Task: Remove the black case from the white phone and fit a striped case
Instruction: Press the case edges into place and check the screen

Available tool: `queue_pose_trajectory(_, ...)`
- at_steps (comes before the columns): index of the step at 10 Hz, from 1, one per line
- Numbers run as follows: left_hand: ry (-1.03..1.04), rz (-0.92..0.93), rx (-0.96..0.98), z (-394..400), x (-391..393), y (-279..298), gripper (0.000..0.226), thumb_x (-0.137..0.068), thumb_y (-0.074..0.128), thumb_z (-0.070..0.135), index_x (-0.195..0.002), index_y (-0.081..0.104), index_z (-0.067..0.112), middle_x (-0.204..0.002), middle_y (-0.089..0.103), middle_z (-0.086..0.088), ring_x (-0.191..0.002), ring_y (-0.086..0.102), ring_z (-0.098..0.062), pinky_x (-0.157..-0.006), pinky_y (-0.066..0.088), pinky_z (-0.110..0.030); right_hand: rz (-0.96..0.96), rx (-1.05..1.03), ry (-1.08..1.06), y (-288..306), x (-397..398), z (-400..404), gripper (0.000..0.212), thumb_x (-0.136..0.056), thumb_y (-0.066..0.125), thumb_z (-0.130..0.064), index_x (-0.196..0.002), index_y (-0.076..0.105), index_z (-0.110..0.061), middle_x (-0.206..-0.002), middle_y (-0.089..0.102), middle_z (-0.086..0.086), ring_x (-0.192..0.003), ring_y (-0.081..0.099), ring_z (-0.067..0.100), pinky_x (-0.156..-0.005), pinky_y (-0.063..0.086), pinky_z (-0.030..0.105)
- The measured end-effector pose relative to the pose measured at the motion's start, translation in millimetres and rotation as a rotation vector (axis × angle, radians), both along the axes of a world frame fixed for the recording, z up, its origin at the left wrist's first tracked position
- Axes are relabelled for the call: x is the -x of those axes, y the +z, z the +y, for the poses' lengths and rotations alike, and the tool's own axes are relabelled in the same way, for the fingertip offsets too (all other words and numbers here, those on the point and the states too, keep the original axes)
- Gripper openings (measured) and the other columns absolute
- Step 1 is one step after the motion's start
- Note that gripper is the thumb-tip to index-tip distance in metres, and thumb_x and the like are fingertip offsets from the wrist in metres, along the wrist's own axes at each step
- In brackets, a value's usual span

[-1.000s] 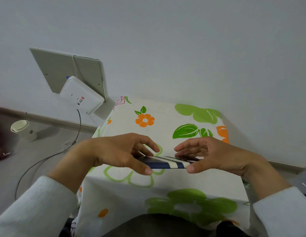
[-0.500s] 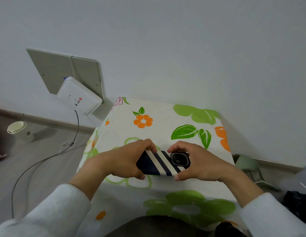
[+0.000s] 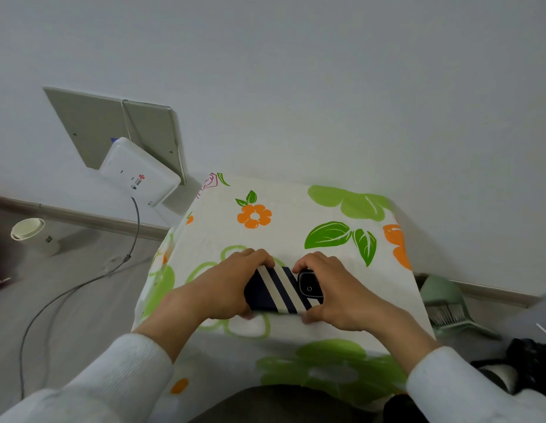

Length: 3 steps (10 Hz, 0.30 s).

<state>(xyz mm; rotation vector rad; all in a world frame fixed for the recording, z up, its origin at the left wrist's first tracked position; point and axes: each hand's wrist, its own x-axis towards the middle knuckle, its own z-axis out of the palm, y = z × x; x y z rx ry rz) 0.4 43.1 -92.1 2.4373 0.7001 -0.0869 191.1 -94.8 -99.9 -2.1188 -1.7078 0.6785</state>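
The phone lies back side up in a striped case (image 3: pixel 277 290), dark navy with diagonal cream bands, just above the flowered tablecloth (image 3: pixel 296 221). Its dark camera block (image 3: pixel 309 286) shows at the right end. My left hand (image 3: pixel 226 291) grips the left end, fingers over the far edge and thumb under the near edge. My right hand (image 3: pixel 335 291) grips the right end around the camera block. The phone's white body and screen are hidden. No black case is in view.
A white router (image 3: pixel 139 170) with a grey cable (image 3: pixel 82 288) leans on a panel at the wall to the left. A paper cup (image 3: pixel 32 235) stands on the floor far left. A green dustpan and brush (image 3: pixel 445 303) lies right of the table.
The phone was held edge-on a second ago; both hands have turned it so the striped back faces up and brought it closer together over the near part of the table.
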Motion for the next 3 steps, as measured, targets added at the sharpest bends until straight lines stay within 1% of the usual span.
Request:
queue_pose_trajectory(1, 0.002, 0.010, -0.003, 0.8, 0.4, -0.2, 0.084, -0.067, 0.088, 0.017, -0.135, 0.041, 0.032, -0.129, 0.051, 0.006, -0.116, 0.043, -0.019, -0.096, 0.047, -0.034, -0.016, 0.011, 0.002, -1.3, -0.6, 0.5, 0.070, -0.062, 0.090, -0.033, -0.112, 0.043, -0.039, -0.113, 0.043, -0.019, -0.105, 0.032, 0.008, -0.082, 0.037, 0.024)
queue_pose_trajectory(2, -0.005, 0.016, -0.004, 2.7, 1.2, -4.7, 0.083, -0.070, 0.086, 0.018, -0.137, 0.040, 0.033, -0.132, 0.049, 0.007, -0.118, 0.040, -0.018, -0.099, 0.045, -0.034, -0.017, 0.017, 0.008, -4.2, -2.0, 1.4, 0.071, -0.061, 0.090, -0.035, -0.114, 0.044, -0.038, -0.116, 0.043, -0.017, -0.106, 0.031, 0.010, -0.084, 0.038, 0.027)
queue_pose_trajectory(3, -0.007, 0.022, -0.002, 0.4, 1.6, -0.9, 0.083, -0.073, 0.084, 0.020, -0.140, 0.038, 0.032, -0.136, 0.049, 0.006, -0.122, 0.041, -0.019, -0.102, 0.046, -0.036, -0.031, 0.041, 0.011, 1.2, -1.7, 1.6, 0.079, -0.062, 0.089, -0.038, -0.126, 0.043, -0.036, -0.123, 0.043, -0.015, -0.112, 0.030, 0.012, -0.092, 0.040, 0.031)
